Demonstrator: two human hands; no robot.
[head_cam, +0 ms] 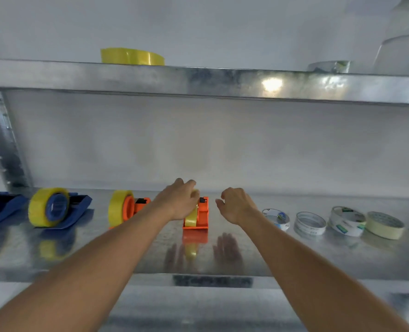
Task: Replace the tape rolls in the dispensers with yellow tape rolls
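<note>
shelf (294,255): left hand (179,200) grips yellow tape roll (191,219), right hand (237,204) beside.

- I see a galvanized metal lower shelf (294,257), shiny enough to mirror what stands on it.
- An upper shelf (198,82) of the same metal crosses my view, glare on its front edge.
- A perforated upright post (4,149) stands at the left.
- At upper right sits a clear plastic container (400,53), blurred.
- Behind is a pale wall (198,25).
</note>
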